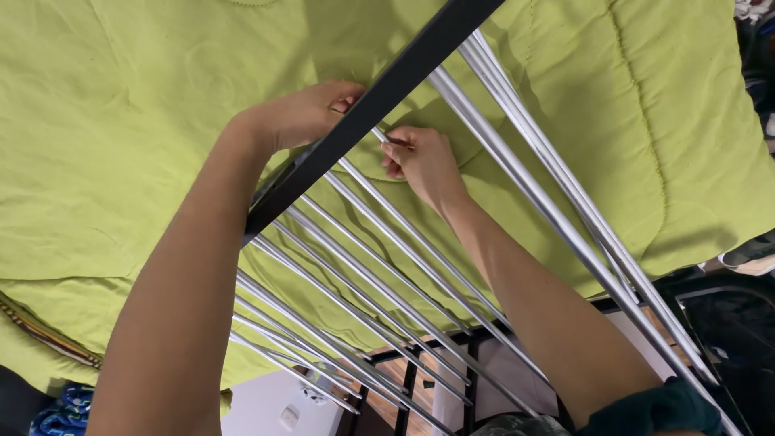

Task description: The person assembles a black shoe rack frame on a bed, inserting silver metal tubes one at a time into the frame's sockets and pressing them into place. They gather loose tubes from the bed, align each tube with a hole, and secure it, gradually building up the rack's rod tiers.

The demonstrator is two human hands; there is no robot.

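Drying rack [420,266] of slim silver rods set into a black crossbar [379,101] lay over a lime-green quilted blanket [121,137], directly under both hands. The rods shone like polished metal and ran parallel, their long axis slanting from the crossbar near the fingers down toward the lower right, where thicker silver tubes [557,218] framed the outer edge. The crossbar itself ran the other way, from lower left to upper right. The left hand [311,113] was curled over the crossbar's far side, fingers partly hidden behind it. The right hand [424,161], just beside it, pinched the top end of one rod [379,137] between thumb and fingertips.
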